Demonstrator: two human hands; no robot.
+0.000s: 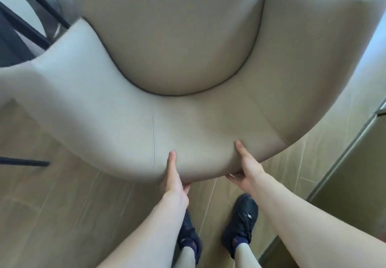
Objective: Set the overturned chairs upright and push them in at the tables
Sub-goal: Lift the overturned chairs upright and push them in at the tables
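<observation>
Head view, the only one: the person is standing behind a beige upholstered chair (188, 63) and looking down over its curved backrest (133, 134) onto the seat cushion, which is facing up, so the chair is reading as upright rather than overturned. Both hands are gripping the top edge of that backrest: the left hand (173, 182) is laying its thumb on the inner face with its fingers curling under the rim, and the right hand (246, 171) is doing the same just beside it. Both are holding the backrest, not hanging loose. Beyond the chair, at its far left, dark metal legs (31, 27) and a pale rounded table edge (25, 11) are showing; whether the seat is already passing under that table I cannot tell. Behind the chair, the person's dark shoes (242, 224) are planted on the wood-plank floor (62, 215). Judgement: the push-in is the step in hand. To do it well, push evenly through both hands, keep the chair square to the table, and watch its hidden legs for snagging on the table's frame.
</observation>
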